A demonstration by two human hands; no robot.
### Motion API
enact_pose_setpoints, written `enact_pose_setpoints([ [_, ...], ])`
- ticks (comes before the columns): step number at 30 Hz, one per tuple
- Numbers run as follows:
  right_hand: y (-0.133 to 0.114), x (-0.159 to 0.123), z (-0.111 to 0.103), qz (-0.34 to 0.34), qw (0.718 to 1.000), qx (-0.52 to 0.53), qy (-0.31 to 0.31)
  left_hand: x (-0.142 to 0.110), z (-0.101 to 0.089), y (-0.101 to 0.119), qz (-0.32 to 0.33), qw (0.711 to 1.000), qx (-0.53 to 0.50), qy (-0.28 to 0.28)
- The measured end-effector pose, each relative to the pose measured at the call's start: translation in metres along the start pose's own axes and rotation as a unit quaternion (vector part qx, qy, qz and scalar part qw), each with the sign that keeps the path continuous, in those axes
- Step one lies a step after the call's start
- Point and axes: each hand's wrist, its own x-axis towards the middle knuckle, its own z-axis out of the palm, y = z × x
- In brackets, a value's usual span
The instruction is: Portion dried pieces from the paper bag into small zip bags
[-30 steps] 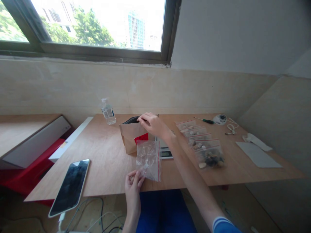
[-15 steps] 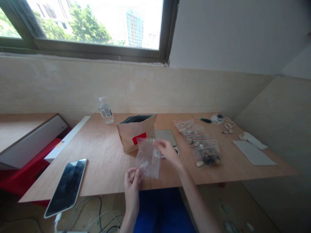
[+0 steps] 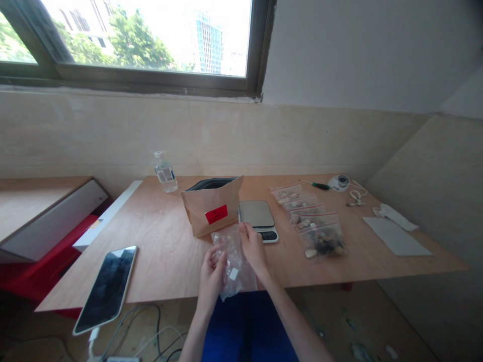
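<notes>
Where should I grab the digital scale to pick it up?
Probably by its right edge, coming from the right side of the digital scale. Its body is thin and flat, so an edge gives your fingers a hold, and the brown paper bag crowds its left side.

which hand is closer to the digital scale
Right. The right hand sits just off the near left corner of the digital scale, on the clear zip bag. The left hand is farther from the scale, on the bag's other side.

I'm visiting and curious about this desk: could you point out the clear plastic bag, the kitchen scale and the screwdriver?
Clear plastic bag [image 3: 241, 286]: head view, on its lower part, below the hands.
Kitchen scale [image 3: 256, 213]: head view, on its flat metal top.
Screwdriver [image 3: 321, 186]: head view, on its green handle.
</notes>
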Motion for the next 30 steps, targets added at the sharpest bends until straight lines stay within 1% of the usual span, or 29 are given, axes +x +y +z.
enact_pose_setpoints([
  [3,0.011,-0.002,-0.008,-0.005,1.000,-0.002,-0.031,0.005,0.000,-0.001,0.029,0.999,-0.002,0.021],
  [4,0.016,-0.002,-0.016,-0.009,0.999,-0.003,-0.046,0.007,-0.002,-0.001,0.035,0.999,0.000,0.029],
  [6,0.026,0.001,-0.039,-0.023,0.997,-0.023,-0.064,0.008,-0.011,-0.002,0.039,0.998,0.013,0.043],
  [8,0.038,0.007,-0.071,-0.043,0.996,-0.073,-0.021,0.009,-0.022,-0.002,0.046,0.996,0.043,0.062],
  [10,0.052,0.015,-0.108,-0.094,0.980,-0.172,0.032,0.010,-0.031,0.000,0.077,0.987,0.110,0.090],
  [11,0.060,0.019,-0.127,-0.112,0.965,-0.232,0.052,0.009,-0.033,0.001,0.110,0.974,0.161,0.112],
  [12,0.068,0.023,-0.144,-0.119,0.949,-0.283,0.067,0.008,-0.034,0.003,0.155,0.953,0.220,0.139],
  [14,0.085,0.029,-0.174,-0.123,0.924,-0.355,0.069,0.006,-0.032,0.007,0.250,0.890,0.330,0.188],
  [15,0.093,0.030,-0.185,-0.117,0.915,-0.381,0.063,0.005,-0.029,0.009,0.287,0.860,0.373,0.196],
  [16,0.100,0.030,-0.194,-0.108,0.908,-0.403,0.051,0.003,-0.025,0.009,0.311,0.839,0.406,0.185],
  [17,0.105,0.030,-0.201,-0.097,0.902,-0.419,0.039,0.003,-0.022,0.008,0.319,0.829,0.431,0.158],
  [20,0.111,0.026,-0.214,-0.067,0.891,-0.448,0.015,0.005,-0.017,-0.002,0.293,0.822,0.484,0.061],
  [23,0.102,0.020,-0.221,-0.034,0.890,-0.456,0.004,0.014,-0.021,-0.019,0.261,0.804,0.534,0.014],
  [25,0.089,0.014,-0.224,-0.022,0.903,-0.428,-0.014,0.023,-0.027,-0.026,0.256,0.791,0.556,-0.015],
  [27,0.070,0.006,-0.222,-0.022,0.929,-0.368,-0.038,0.031,-0.031,-0.027,0.253,0.786,0.563,-0.040],
  [29,0.048,-0.001,-0.213,-0.023,0.953,-0.299,-0.049,0.035,-0.031,-0.022,0.250,0.792,0.555,-0.044],
  [30,0.036,-0.005,-0.206,-0.021,0.961,-0.271,-0.043,0.035,-0.029,-0.017,0.250,0.799,0.546,-0.041],
])
